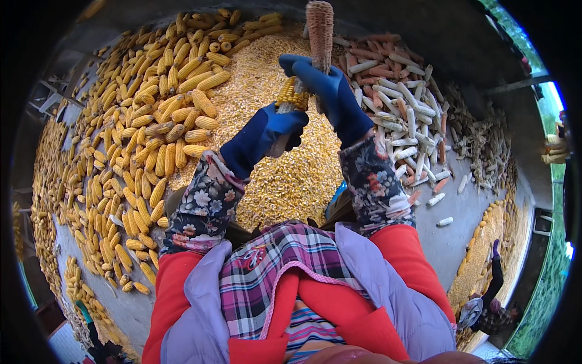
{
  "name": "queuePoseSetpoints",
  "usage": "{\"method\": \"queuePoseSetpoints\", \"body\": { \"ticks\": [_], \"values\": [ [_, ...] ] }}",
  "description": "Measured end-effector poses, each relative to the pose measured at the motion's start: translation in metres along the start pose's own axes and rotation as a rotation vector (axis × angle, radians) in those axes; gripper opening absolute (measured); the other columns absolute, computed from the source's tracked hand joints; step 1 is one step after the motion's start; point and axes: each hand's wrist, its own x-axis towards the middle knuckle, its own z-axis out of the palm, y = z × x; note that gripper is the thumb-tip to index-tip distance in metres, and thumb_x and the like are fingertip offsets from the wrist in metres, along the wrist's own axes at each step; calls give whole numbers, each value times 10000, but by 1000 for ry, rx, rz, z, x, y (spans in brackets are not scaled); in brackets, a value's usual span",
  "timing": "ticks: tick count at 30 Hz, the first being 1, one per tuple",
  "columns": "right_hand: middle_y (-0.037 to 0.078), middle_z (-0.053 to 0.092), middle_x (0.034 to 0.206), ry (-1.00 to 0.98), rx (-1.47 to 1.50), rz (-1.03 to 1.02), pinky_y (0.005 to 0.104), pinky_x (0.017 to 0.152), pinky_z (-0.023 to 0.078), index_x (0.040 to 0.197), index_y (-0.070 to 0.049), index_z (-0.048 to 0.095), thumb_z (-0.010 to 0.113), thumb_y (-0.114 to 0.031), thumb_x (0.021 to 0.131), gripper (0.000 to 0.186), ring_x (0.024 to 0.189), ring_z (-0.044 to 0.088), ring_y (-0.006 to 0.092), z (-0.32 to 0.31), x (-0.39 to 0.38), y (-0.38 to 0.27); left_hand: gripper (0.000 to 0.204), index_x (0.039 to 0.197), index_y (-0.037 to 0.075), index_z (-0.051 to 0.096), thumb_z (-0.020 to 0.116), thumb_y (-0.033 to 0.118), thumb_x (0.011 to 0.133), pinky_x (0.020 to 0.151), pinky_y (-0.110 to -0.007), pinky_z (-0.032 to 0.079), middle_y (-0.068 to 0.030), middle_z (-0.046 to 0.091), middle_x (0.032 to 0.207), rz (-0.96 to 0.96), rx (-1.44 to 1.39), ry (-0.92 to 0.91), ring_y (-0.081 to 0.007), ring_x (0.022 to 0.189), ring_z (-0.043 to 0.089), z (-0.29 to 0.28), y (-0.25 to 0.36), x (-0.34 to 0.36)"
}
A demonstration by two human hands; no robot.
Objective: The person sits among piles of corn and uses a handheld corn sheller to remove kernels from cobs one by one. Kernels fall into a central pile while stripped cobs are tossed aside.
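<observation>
1. Twisting the partly shelled ear (292, 96) firmly against the bare reddish cob (320, 33), above the kernel heap (291, 194), likely works best.
2. At upper centre, the gloved left hand (273, 128) grips the ear; the gloved right hand (332, 91) clasps the near-upright cob.
3. Both wrists angle inward.

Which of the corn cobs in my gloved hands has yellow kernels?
The pale, partly stripped corn cob in your blue-gloved left hand; the bare reddish-brown cob in your right hand shows none.
</observation>
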Motion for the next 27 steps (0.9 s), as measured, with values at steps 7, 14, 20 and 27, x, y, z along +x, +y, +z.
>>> {"method": "queuePoseSetpoints", "body": {
  "ticks": [7, 14, 20, 27],
  "values": [
    [116, 751, 978, 208, -518, -40, 328, 746, 578, 1173, 4, 707, 713, -234, 955, 322, 855, 718, 169, 28, -7, 24, 323, 1190, 50, 582, 745, 118, 920, 537, -340, 517, -68, 662, 861, -14, -12, 231, -177, 671, 637, 4, -32, 27],
    [147, 761, 1004, 322, 77, 58, 339, 836, 575, 1152, 18, 703, 677, -290, 977, 356, 890, 737, 226, 3, 4, 11, 415, 1216, 49, 575, 781, 212, 895, 588, -314, 545, -59, 670, 892, -45, 108, 86, -167, 691, 654, 9, -6, 12],
    [90, 696, 1277, 136, 124, -49, 349, 1013, 497, 1326, -25, 669, 646, -314, 1010, 429, 1157, 652, 188, 2, -11, 1, 400, 1233, 53, 574, 750, 233, 921, 628, -282, 533, -58, 664, 945, 118, 12, 158, -141, 715, 646, 1, -16, 18],
    [96, 701, 1215, 386, 12, 39, 310, 862, 537, 1269, -4, 685, 686, -155, 990, 318, 948, 664, 142, 41, -3, 28, 605, 1397, 10, 388, 732, 179, 929, 872, -356, 538, -132, 659, 1163, 318, 151, 306, -246, 1056, 659, -32, -106, 89]
  ]
}}
